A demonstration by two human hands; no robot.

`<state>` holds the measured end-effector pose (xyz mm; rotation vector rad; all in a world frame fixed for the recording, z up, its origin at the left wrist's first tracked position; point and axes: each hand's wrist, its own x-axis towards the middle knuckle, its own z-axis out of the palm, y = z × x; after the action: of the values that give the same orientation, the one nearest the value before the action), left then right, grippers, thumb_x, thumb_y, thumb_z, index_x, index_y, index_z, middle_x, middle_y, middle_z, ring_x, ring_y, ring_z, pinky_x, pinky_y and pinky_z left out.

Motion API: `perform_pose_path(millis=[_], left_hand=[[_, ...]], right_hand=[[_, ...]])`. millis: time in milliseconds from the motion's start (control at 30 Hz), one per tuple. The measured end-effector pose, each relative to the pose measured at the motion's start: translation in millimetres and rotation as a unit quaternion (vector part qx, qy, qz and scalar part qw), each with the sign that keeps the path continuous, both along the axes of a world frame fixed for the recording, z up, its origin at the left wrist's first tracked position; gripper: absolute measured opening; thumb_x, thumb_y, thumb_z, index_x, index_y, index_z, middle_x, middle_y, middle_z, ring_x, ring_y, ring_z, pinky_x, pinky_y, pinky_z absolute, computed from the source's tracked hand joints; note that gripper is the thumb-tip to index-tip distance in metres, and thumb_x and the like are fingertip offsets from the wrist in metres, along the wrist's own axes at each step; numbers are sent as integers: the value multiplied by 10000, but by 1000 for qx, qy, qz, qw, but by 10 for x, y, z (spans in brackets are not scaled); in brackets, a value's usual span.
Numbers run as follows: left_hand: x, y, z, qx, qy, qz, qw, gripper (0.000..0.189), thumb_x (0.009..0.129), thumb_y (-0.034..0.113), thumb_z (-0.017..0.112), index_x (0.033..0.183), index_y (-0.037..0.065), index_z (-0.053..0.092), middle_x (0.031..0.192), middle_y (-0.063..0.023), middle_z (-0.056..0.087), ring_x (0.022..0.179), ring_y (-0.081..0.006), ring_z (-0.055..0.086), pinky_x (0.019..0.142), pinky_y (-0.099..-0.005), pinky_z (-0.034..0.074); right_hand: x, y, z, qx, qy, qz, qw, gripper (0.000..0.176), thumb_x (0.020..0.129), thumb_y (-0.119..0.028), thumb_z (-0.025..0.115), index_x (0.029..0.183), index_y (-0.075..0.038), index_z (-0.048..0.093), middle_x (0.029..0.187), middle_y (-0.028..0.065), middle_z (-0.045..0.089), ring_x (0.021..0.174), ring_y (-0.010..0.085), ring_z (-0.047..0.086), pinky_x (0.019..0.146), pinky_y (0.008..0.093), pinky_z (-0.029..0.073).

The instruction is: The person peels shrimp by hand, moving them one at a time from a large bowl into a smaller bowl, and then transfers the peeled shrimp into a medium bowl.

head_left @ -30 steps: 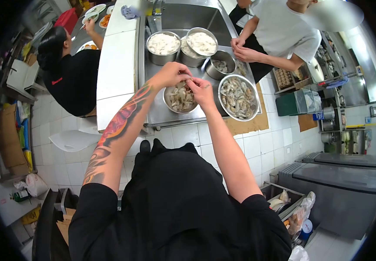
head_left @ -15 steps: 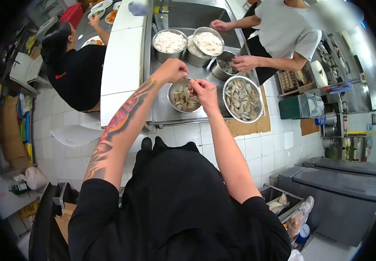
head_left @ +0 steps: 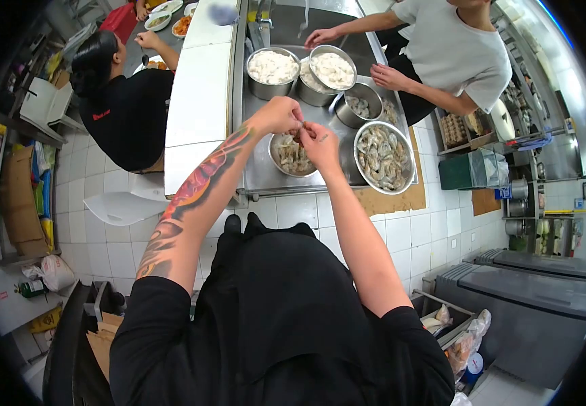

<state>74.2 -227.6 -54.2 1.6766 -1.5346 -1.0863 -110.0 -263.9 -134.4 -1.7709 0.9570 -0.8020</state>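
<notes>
My left hand and my right hand meet fingertip to fingertip, both closed in a pinch. Between them is a small shrimp, mostly covered by the fingers. Right below sits a steel bowl with shrimp shells and heads in it. To the right, a wider steel bowl is full of whole grey shrimp. Behind that stands a deep steel pot with some peeled shrimp inside.
Two steel pots of white contents stand at the back of the steel counter, a third bowl resting tilted on one. A co-worker in a grey shirt stands at right. Another person sits at left beyond the tiled ledge.
My hands have come together above the bowl, fingertips now touching. The co-worker's hand has lifted out of the deep pot. The whole view has shifted slightly.
</notes>
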Motion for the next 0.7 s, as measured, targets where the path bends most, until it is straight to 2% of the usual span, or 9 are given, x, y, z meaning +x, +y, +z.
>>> perform_pose_path(millis=[67, 100, 167, 267, 400, 467, 533, 633, 700], left_hand=[[2, -14, -69, -16, -15, -16, 1000, 200, 833, 49, 737, 997, -58, 692, 791, -106, 741, 636, -128, 692, 561, -264, 541], [-5, -10, -57, -17, -16, -17, 1000, 200, 833, 49, 737, 997, -58, 692, 791, -106, 741, 636, -128, 692, 561, -264, 541], [-26, 5, -35, 6, -4, -16, 1000, 204, 781, 69, 764, 935, -55, 715, 801, -140, 752, 662, -187, 728, 607, -318, 578], [-55, 48, 74, 24, 13, -17, 999, 184, 790, 44, 754, 931, -66, 710, 794, -138, 747, 649, -176, 723, 595, -304, 577], [-58, 18, -5, 20, 42, -20, 999, 164, 815, 33, 756, 930, -73, 706, 785, -133, 740, 658, -160, 720, 591, -295, 580], [-31, -10, -62, 0, 80, -40, 996, 166, 858, 23, 734, 994, -61, 690, 805, -115, 738, 649, -135, 691, 586, -267, 554], [-12, -70, -166, -10, 110, -47, 993, 166, 865, 21, 731, 1002, -62, 690, 822, -119, 738, 656, -140, 693, 596, -269, 559], [-11, -104, -268, -27, 142, -48, 988, 185, 863, 29, 746, 1008, -73, 692, 822, -121, 738, 664, -147, 705, 598, -280, 575], [-18, -92, -223, -35, 142, -42, 988, 206, 855, 39, 763, 1006, -83, 694, 806, -118, 738, 664, -149, 714, 591, -288, 586]], right_hand=[[30, 16, -18, -27, 8, 1, 1000, 249, 924, -92, 639, 1110, 52, 721, 905, 181, 773, 793, 214, 763, 737, 326, 582], [50, 63, 27, 5, -13, 2, 1000, 244, 922, -80, 633, 1104, 55, 721, 897, 166, 775, 785, 187, 757, 727, 314, 581], [39, 124, 141, 35, -35, 3, 999, 239, 919, -69, 627, 1098, 59, 722, 888, 150, 778, 777, 159, 750, 717, 302, 580], [0, 196, 338, 73, 4, 24, 997, 254, 978, -47, 583, 1168, 98, 668, 939, 113, 767, 790, 151, 742, 701, 271, 601], [-48, 206, 271, 162, -102, 22, 981, 231, 982, -33, 568, 1154, 91, 661, 952, 117, 753, 794, 171, 741, 693, 299, 624], [-74, 180, 178, 192, -139, 18, 971, 220, 983, -33, 568, 1148, 82, 657, 962, 120, 747, 795, 180, 741, 700, 311, 631], [-129, 147, 145, 256, -204, 29, 944, 196, 997, -54, 572, 1135, 64, 647, 979, 125, 737, 790, 194, 741, 722, 321, 634], [-176, 123, 143, 303, -258, 15, 917, 211, 1003, -64, 563, 1163, 56, 631, 948, 116, 730, 779, 177, 731, 692, 311, 627], [-162, 135, 191, 278, -232, 6, 932, 216, 1003, -66, 566, 1162, 62, 637, 942, 112, 734, 776, 173, 732, 697, 301, 622]])
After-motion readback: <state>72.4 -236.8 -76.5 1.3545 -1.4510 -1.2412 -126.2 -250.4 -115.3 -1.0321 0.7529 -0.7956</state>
